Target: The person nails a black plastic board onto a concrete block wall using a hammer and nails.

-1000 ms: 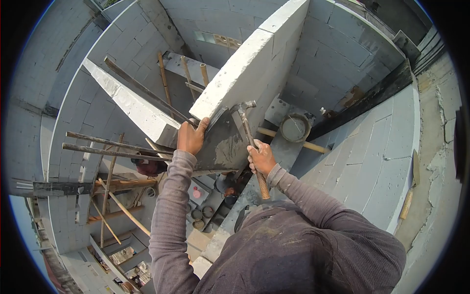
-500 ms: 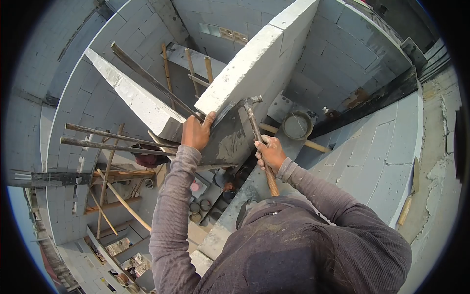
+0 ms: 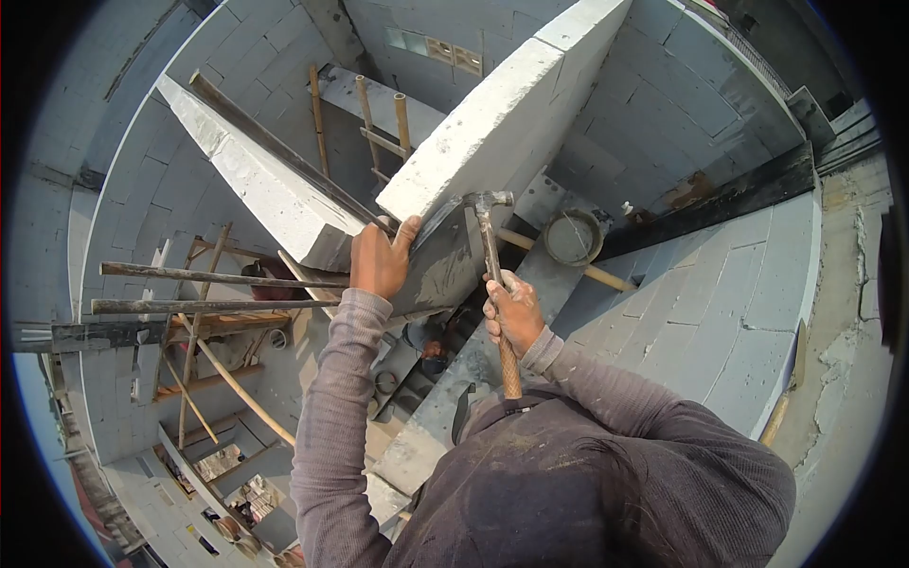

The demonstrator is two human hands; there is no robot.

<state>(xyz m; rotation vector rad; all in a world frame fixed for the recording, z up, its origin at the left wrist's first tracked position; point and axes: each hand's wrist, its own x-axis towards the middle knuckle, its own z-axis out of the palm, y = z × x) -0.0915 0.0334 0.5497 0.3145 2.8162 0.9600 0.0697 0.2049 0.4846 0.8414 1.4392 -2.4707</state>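
Note:
My right hand (image 3: pixel 514 314) is closed around the handle of a hammer (image 3: pixel 491 246). The hammer stands nearly upright, its metal head beside the side face of a white block wall (image 3: pixel 483 114). My left hand (image 3: pixel 379 260) is closed at the near end of that wall, its thumb by the block's corner. A dark bar (image 3: pixel 284 151) runs down to its fingers; what they grip is hidden. Grey mortar-smeared concrete (image 3: pixel 440 270) lies between my hands. Left of my left hand is another white block wall (image 3: pixel 256 189).
Two dark rods (image 3: pixel 208 276) stick out leftward at my left wrist. A bucket (image 3: pixel 573 237) stands below on the right, near a bamboo pole (image 3: pixel 606 276). Far below, a person (image 3: pixel 428 343) is partly visible. A trowel (image 3: pixel 778 407) lies on the right ledge.
My right hand and the hammer's handle have shifted left and slightly down, so the hammer is more upright. My left hand stays at the wall's end. The view has shifted a little.

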